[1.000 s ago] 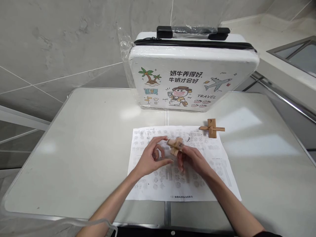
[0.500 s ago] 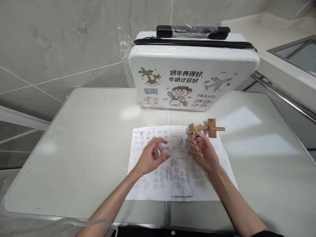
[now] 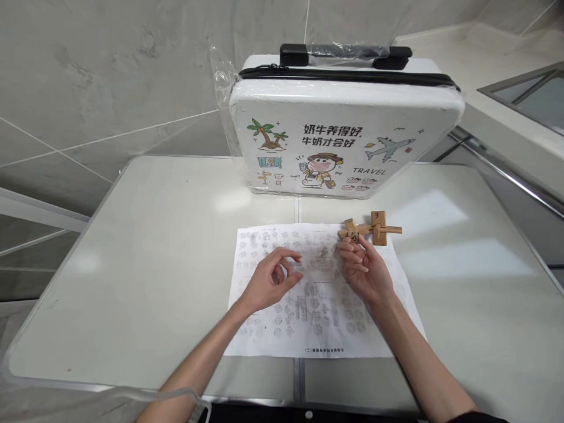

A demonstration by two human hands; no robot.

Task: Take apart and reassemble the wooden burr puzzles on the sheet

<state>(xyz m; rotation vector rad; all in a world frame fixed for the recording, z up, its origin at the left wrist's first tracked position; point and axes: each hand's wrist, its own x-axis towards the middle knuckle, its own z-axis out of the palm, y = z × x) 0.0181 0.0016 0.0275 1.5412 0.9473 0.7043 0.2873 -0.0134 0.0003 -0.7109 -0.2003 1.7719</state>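
Note:
My right hand (image 3: 363, 267) grips a small wooden puzzle assembly (image 3: 351, 231) of crossed pieces between thumb and fingers, above the top right of a printed sheet (image 3: 317, 346). Just right of it, another wooden piece (image 3: 378, 218), cross-shaped and marked with a character, lies by the sheet's upper right corner. The two wooden shapes overlap in view; whether they touch I cannot tell. My left hand (image 3: 275, 277) hovers over the left half of the sheet, its fingers curved and apart from the thumb, holding nothing.
A white suitcase (image 3: 286, 108) with cartoon prints and plastic wrap stands at the back of the white folding table (image 3: 145, 264). A seam runs down the table's middle under the sheet. A pale counter (image 3: 480, 59) is at the back right.
The wooden assembly in my right hand has turned and shifted slightly right, and the fingers holding it have moved a little. My left hand has hardly moved.

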